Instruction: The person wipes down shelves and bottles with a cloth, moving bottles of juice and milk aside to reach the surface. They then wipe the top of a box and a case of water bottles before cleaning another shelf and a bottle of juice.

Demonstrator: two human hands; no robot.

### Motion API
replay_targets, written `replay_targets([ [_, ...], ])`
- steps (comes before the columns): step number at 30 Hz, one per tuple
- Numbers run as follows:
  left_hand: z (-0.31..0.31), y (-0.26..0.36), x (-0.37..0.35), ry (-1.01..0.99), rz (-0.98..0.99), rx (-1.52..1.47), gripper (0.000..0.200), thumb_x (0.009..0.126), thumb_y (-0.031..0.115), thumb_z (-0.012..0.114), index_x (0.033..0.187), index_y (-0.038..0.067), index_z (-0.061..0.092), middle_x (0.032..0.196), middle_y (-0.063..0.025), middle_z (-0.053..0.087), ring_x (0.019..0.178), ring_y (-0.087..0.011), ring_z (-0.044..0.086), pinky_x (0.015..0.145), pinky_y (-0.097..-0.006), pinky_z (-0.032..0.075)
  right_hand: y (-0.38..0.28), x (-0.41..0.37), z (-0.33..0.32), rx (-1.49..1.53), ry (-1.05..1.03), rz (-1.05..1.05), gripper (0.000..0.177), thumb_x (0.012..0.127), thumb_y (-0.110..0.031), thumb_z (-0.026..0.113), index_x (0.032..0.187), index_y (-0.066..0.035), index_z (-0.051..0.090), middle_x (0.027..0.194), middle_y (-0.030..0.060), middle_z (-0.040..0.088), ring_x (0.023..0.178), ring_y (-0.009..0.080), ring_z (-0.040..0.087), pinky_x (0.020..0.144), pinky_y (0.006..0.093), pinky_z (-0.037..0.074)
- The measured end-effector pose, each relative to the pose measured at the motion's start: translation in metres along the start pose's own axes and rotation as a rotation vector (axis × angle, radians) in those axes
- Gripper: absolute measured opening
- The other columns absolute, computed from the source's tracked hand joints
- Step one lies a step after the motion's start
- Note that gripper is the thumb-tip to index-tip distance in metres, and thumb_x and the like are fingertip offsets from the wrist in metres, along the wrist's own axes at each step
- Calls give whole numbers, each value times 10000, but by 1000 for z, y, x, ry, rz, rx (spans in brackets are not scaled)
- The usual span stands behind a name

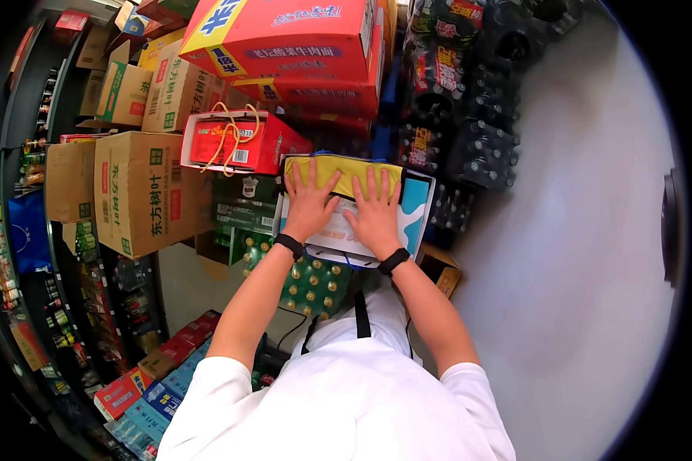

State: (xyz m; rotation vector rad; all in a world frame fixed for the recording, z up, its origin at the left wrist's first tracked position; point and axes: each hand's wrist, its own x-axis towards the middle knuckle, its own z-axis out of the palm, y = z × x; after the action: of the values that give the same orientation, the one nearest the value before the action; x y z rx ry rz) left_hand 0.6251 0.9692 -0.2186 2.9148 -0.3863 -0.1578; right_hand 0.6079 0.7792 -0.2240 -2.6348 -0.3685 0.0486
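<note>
Both of my hands lie flat with fingers spread on a folded yellow cloth (344, 167) with a dark edge. My left hand (309, 201) presses its left part, and my right hand (375, 213) rests on its right part. Beneath the cloth is a white and blue box (414, 206), its front partly covered by my hands and wrists. Neither hand grips anything. Just behind and left of the cloth stands a red gift box (257, 144) with yellow cord handles.
Large red cartons (300, 46) are stacked behind. Brown cartons (150, 192) stand to the left, near shelves (23, 115) of goods. Shrink-wrapped dark bottles (480, 154) are piled at right beside a pale wall (577, 230). Green bottles (311, 284) with gold caps stand below.
</note>
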Motion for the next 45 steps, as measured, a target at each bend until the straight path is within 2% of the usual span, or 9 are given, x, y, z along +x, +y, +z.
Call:
replay_targets([
  [7,0,-18,-4,-22,31,2,603,952,363,632,1528,264,486,1670,-260,167,1494,-601,61,1168,-735,63,-17,2,16,33,-16,44,776,889,-458,684,1538,-108,444,1661,185,264,1540,447,155,1215,653,81],
  [10,10,9,2,-6,15,-16,613,942,376,642,1524,260,491,1663,-265,187,1491,-604,70,1157,-750,72,1,-8,5,30,-9,50,692,956,-440,607,1545,-119,439,1662,137,292,1555,384,162,1234,607,86],
  [18,23,77,-4,37,114,-47,637,916,435,659,1514,280,502,1641,-265,257,1481,-603,134,1152,-748,90,42,-55,-19,-141,14,154,686,959,-444,598,1550,-135,438,1671,143,267,1550,395,174,1237,587,136],
  [23,17,58,-43,17,163,-45,646,927,445,645,1530,283,479,1632,-277,262,1470,-603,171,1156,-736,105,16,-86,-15,-184,-38,119,732,938,-448,623,1558,-114,424,1669,178,250,1543,429,166,1231,605,136],
  [29,8,13,-63,-60,114,-52,661,951,466,607,1563,305,419,1644,-249,259,1484,-581,167,1168,-732,81,-26,-78,23,-120,71,44,722,945,-484,602,1539,-101,454,1648,201,287,1537,444,171,1230,621,101],
  [34,4,-23,-80,-85,112,-68,653,981,411,583,1574,211,396,1624,-276,286,1490,-563,176,1214,-643,121,-59,-69,47,-113,70,-3,710,926,-489,618,1504,-98,490,1623,189,336,1527,429,205,1232,618,121],
  [41,-6,-18,-126,-156,98,-60,666,981,404,596,1578,197,387,1608,-315,282,1485,-574,170,1215,-638,128,-62,-103,36,-34,-21,-49,674,924,-497,635,1499,-170,507,1639,137,331,1536,386,208,1238,596,142],
  [43,-6,-6,-130,-187,136,-8,708,987,432,583,1595,157,348,1616,-297,283,1486,-578,153,1215,-644,107,-53,-114,26,-63,-37,-17,649,936,-487,625,1499,-184,510,1637,133,339,1535,385,214,1241,586,143],
  [45,-2,11,-128,-76,119,-107,755,969,446,593,1582,84,341,1594,-280,331,1468,-593,171,1199,-668,112,-38,-118,15,-81,-18,51,628,947,-473,616,1497,-188,513,1633,131,349,1530,383,228,1242,574,147],
])
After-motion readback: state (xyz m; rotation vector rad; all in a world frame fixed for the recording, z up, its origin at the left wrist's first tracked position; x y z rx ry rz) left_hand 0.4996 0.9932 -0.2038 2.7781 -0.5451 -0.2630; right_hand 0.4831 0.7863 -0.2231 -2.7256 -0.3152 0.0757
